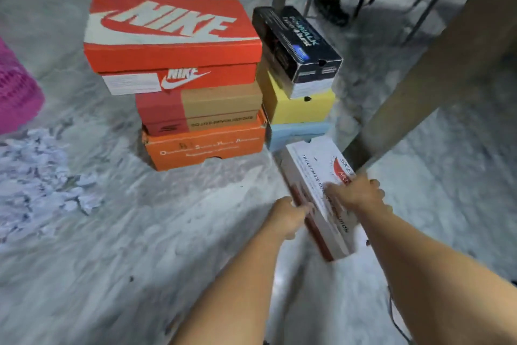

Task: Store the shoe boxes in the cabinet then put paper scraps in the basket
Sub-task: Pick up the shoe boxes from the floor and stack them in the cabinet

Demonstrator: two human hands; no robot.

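white box (316,177) on the floor, gripped from both sides.
left hand (286,217) curled on its red long edge, right hand (359,193) spread flat over its lid; just in front of the stacked boxes (195,87); paper scraps (36,177) far left of it beside pink basket (16,95).

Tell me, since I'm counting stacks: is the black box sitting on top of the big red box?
No, the black box rests on the yellow box, beside the red box.

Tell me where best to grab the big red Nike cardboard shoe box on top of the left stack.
Probably by the two short ends of the red Nike cardboard shoe box, one hand coming from each side. It lies flat, topmost, overhanging the red-and-tan box beneath, so lifting straight up looks clear.
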